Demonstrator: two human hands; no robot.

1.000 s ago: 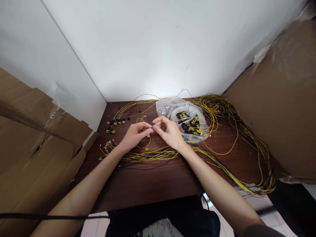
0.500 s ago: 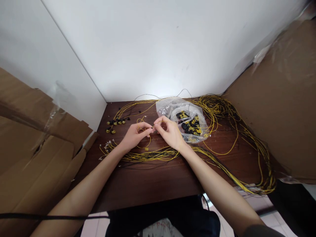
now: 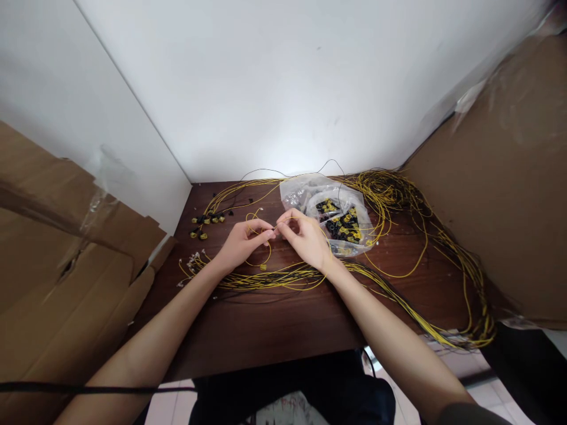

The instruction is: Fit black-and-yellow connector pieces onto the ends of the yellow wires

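Note:
My left hand (image 3: pixel 245 241) and my right hand (image 3: pixel 305 239) meet fingertip to fingertip above the dark wooden table. Both pinch a thin yellow wire (image 3: pixel 269 254), which loops below and behind the left fingers; a small dark bit shows between the fingertips, too small to make out. A yellow piece (image 3: pixel 263 267) lies under the loop. Just behind my right hand is a clear plastic bag (image 3: pixel 295 190) holding black and yellow connectors (image 3: pixel 343 227). Across the table below both hands runs a bundle of yellow and black wires (image 3: pixel 266 281), partly hidden by my forearms.
Wires ending in yellow and black connectors (image 3: pixel 215 217) lie at the back left. A tangled wire coil (image 3: pixel 381 188) sits at the back right, trailing over the table's right edge. Cardboard (image 3: pixel 66 283) stands at left, another cardboard panel (image 3: pixel 500 177) at right, and a white wall (image 3: pixel 283 88) behind.
The yellow wire hanging by my right wrist has shifted slightly to the right. Both hands stay almost in place, still pinching.

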